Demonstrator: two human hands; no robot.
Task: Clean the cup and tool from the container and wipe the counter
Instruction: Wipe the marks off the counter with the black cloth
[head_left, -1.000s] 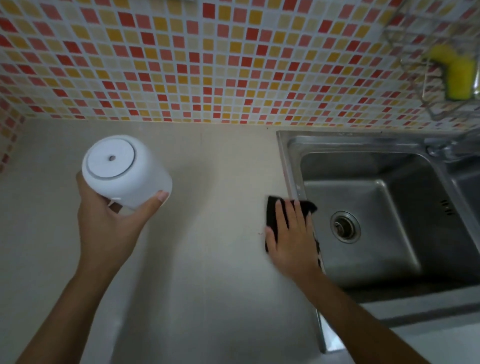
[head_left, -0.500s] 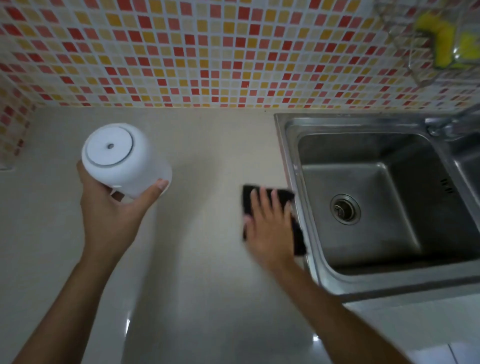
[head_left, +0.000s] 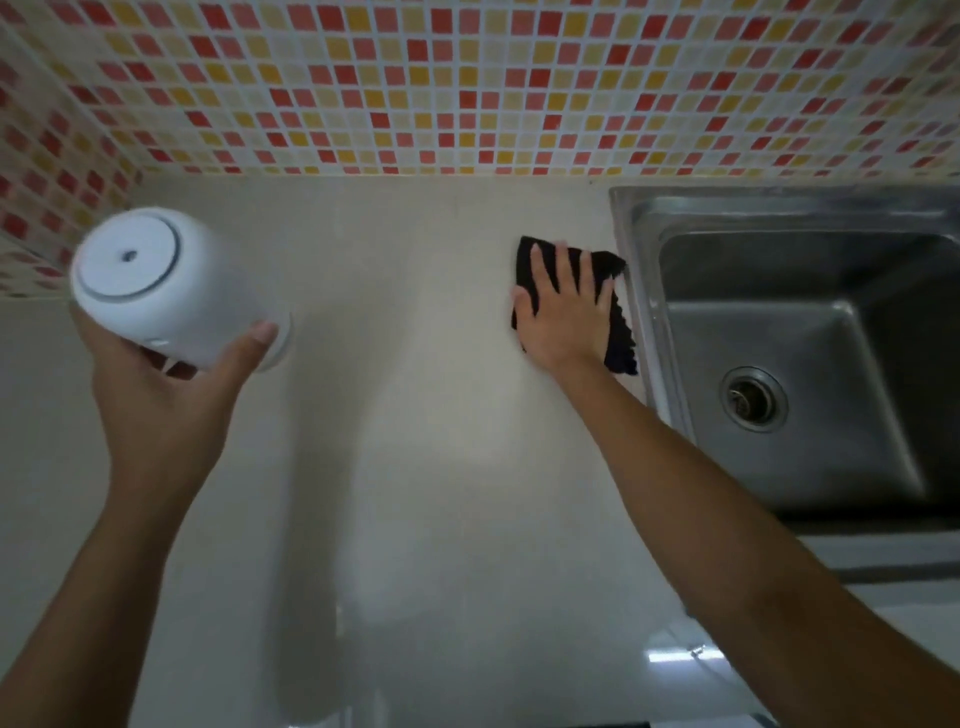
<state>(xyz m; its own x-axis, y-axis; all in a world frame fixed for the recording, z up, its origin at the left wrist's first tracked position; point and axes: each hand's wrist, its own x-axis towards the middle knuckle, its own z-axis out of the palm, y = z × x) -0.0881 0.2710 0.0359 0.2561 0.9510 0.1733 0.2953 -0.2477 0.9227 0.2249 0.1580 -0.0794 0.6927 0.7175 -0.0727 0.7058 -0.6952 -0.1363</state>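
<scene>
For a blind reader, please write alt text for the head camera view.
A right hand presses a black cloth flat on a beige counter beside a steel sink. The left hand holds a white container above the counter.

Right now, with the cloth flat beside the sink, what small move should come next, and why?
Probably sweep the black cloth leftward across the counter. The right hand presses it flat by the sink, and the left hand holds the white container lifted clear.
</scene>
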